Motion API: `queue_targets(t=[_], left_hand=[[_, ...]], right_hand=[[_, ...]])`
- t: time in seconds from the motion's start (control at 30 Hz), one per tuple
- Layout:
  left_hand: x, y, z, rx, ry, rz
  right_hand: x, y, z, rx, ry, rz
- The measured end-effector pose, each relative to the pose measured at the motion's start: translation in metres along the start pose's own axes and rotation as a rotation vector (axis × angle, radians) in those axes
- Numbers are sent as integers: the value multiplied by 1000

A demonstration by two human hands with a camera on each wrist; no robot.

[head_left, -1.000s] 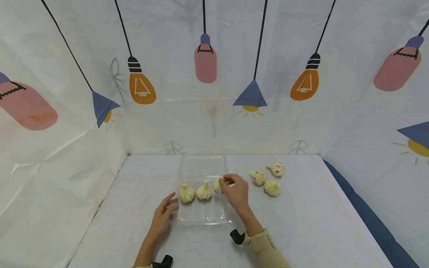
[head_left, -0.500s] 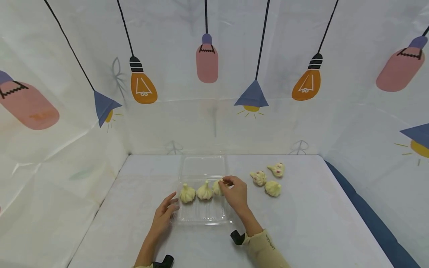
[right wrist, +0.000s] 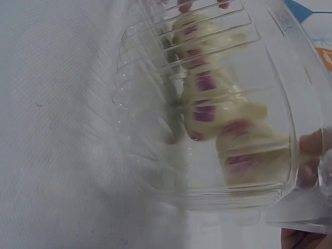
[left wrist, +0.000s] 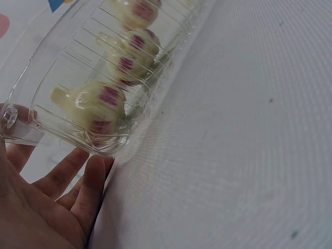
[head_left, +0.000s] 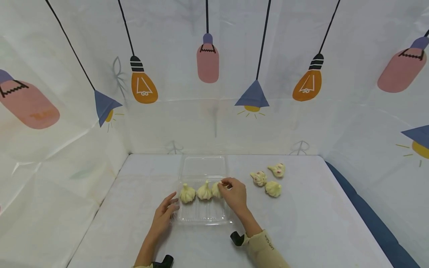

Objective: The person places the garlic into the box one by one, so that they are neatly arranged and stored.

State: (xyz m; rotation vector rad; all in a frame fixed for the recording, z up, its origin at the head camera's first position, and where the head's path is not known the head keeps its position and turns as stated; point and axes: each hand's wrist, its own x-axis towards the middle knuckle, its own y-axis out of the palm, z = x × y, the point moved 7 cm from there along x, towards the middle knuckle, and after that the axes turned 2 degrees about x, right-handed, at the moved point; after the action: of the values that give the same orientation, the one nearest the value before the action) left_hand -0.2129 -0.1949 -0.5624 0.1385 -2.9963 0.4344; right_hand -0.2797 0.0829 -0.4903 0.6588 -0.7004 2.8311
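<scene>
A clear plastic clamshell box (head_left: 202, 214) lies on the white table, its lid (head_left: 204, 163) folded back. Two garlic bulbs, one at the left (head_left: 187, 193) and one in the middle (head_left: 205, 191), sit in its back row. My right hand (head_left: 235, 195) pinches a third garlic bulb (head_left: 215, 190) by its top, beside the middle one and within the box. At the box's left wall, my left hand (head_left: 163, 214) rests with fingers extended and loosely spread. Through the plastic, the left wrist view shows purple patches on a bulb (left wrist: 98, 109).
To the right of the box lie three more garlic bulbs: one at the back (head_left: 277, 170), one at the left (head_left: 259, 178) and one in front (head_left: 273, 188). Behind the table hangs a white sheet (head_left: 167, 126) printed with lamps.
My right hand has shifted slightly left and toward me, bringing its garlic bulb closer to the middle one. The left hand stays at the box's side.
</scene>
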Motion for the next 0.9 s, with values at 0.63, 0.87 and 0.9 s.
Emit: queue_targets(t=[0.63,0.87,0.9], left_hand=[[-1,0,0,5,-36,7],[0,1,-1,23,-13,7],[0,1,-1,23,-9,8]], right_hand=[[-3,5,-7,-61,19,48],[-2,6,-11,-69,38,57],[-2,6,-11,-68,38,58]])
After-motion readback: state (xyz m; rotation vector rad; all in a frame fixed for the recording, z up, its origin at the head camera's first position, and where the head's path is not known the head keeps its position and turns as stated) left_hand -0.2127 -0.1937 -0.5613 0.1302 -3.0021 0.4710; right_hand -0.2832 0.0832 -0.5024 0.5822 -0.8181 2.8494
